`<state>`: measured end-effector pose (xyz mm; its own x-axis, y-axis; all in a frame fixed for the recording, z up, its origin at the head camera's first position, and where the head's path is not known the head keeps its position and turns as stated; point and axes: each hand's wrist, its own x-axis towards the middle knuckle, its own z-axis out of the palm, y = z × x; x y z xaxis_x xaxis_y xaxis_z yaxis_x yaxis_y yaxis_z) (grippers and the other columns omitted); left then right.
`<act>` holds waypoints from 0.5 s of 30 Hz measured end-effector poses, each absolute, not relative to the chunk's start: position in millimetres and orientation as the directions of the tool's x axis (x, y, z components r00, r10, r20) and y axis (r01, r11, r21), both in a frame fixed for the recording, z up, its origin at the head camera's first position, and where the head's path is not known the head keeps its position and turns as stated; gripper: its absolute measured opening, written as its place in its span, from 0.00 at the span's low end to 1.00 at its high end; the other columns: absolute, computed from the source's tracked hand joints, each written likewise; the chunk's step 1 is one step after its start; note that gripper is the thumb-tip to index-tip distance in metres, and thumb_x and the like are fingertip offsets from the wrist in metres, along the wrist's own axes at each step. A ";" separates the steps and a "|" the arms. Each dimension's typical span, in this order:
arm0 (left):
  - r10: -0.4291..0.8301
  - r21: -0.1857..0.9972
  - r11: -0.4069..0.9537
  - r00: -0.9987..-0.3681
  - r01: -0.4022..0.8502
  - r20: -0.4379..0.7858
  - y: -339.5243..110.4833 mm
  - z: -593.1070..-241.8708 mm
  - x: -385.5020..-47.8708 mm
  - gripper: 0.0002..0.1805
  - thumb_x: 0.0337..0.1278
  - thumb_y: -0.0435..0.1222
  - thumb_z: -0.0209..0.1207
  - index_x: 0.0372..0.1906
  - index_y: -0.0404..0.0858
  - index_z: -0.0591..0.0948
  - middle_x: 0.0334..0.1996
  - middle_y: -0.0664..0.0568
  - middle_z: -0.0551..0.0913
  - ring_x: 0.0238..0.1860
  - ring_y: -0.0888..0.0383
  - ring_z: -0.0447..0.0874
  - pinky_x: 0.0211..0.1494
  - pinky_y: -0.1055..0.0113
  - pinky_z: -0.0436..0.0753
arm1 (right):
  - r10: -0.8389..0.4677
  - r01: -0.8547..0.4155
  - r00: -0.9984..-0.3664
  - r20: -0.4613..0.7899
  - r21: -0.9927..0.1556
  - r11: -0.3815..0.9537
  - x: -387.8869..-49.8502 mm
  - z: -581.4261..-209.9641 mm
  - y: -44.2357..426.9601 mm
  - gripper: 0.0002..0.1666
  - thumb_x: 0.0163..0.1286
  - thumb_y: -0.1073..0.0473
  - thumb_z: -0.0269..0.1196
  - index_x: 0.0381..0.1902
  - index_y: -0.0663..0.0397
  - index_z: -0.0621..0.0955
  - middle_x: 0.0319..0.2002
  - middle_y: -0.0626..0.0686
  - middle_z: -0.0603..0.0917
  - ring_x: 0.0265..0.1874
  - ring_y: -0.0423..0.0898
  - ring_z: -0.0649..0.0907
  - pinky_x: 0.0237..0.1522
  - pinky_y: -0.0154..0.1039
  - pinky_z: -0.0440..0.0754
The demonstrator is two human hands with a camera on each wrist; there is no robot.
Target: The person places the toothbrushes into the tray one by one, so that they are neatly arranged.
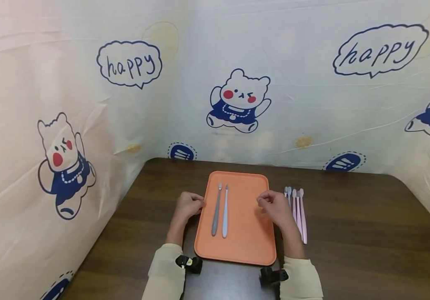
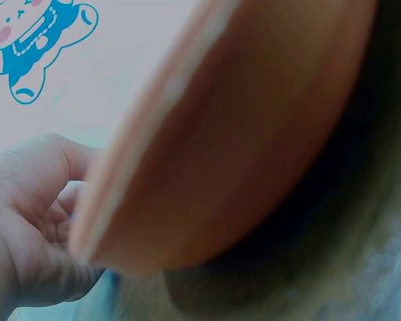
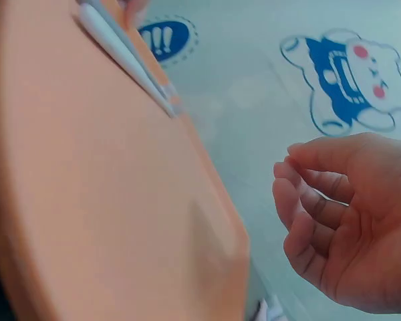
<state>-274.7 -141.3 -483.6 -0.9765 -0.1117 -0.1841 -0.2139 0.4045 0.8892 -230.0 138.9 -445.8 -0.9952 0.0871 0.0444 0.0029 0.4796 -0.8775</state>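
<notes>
On the orange tray (image 1: 244, 221) lie a grey toothbrush (image 1: 216, 212) and a pale blue toothbrush (image 1: 225, 214), side by side with their heads toward the back. My left hand (image 1: 188, 205) is at the tray's left rim; in the left wrist view its thumb and fingers curl round the edge, partly hidden by the tray. Over the tray's right side hovers my right hand (image 1: 277, 208), its fingers loosely bent and holding nothing, as the right wrist view also shows. Just right of the tray, partly covered by that hand, are several pink toothbrushes (image 1: 303, 216) and blue toothbrushes (image 1: 289, 191).
A dark brown wooden table (image 1: 357, 233) carries everything. Behind it and to its left hangs a pale printed cloth (image 1: 293, 104) with cartoon bears, meeting the table's far edge. A strapped device sits on each wrist near the tray's front corners.
</notes>
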 end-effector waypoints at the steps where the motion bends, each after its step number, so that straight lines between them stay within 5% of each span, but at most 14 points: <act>1: -0.112 0.890 0.403 -0.976 -0.215 -0.186 -141.2 -483.6 -274.5 0.09 0.55 0.31 0.64 0.40 0.31 0.90 0.39 0.40 0.89 0.30 0.61 0.86 0.35 0.66 0.88 | 0.097 0.014 -0.995 0.037 -0.879 0.477 -230.1 -446.4 142.7 0.08 0.72 0.64 0.62 0.40 0.65 0.85 0.31 0.60 0.87 0.26 0.50 0.87 0.29 0.39 0.86; 15: -0.107 0.892 0.393 -0.974 -0.224 -0.198 -140.9 -482.9 -274.0 0.09 0.57 0.31 0.64 0.40 0.31 0.89 0.41 0.39 0.89 0.31 0.61 0.86 0.37 0.64 0.89 | 0.191 0.086 -0.981 0.013 -0.860 0.502 -225.8 -444.7 185.5 0.13 0.72 0.62 0.62 0.46 0.68 0.85 0.35 0.63 0.88 0.24 0.36 0.83 0.30 0.29 0.80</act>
